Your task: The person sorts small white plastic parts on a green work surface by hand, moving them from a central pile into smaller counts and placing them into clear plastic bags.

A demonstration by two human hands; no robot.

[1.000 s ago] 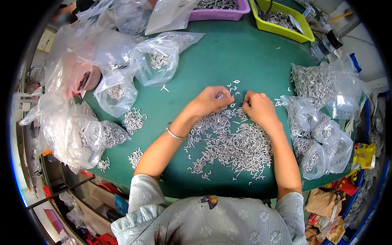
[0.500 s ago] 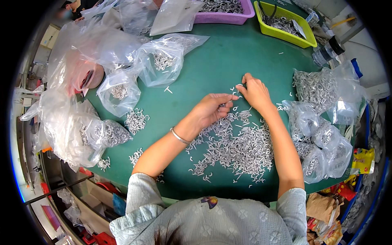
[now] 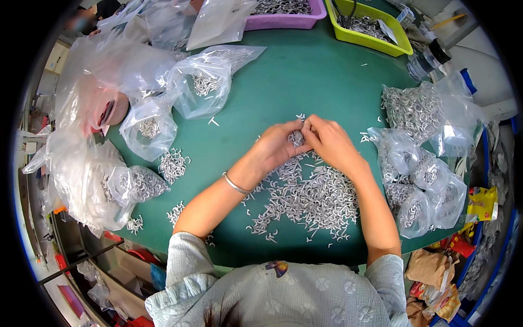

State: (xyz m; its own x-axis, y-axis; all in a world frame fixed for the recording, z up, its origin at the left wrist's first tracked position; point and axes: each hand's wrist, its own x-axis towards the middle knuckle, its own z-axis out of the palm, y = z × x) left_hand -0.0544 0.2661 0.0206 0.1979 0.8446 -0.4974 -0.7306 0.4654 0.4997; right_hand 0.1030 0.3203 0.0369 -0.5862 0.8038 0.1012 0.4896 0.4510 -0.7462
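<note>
Over the green table my left hand (image 3: pixel 277 147) is curled, palm up, around a small clump of silver curved metal pieces (image 3: pixel 296 138). My right hand (image 3: pixel 331 143) is closed, its fingertips brought against the left fingers and the clump. Whatever the right fingertips pinch is too small or hidden to tell. Just below both hands spreads a wide pile of loose hook-shaped metal pieces (image 3: pixel 321 199), with some short straight pins among them. A few more pieces (image 3: pixel 300 116) lie just beyond the hands.
Clear bags of metal parts stand at left (image 3: pixel 147 126) and right (image 3: pixel 414 111). Small heaps of pieces (image 3: pixel 174 165) lie at left. Along the back are a purple basket (image 3: pixel 283 23), a yellow-green basket (image 3: pixel 376 47) with black-handled pliers, and a jar (image 3: pixel 427 61).
My right hand has come down and left to meet the left hand. The left palm now shows a clump of metal pieces. The whole view has shifted slightly.
</note>
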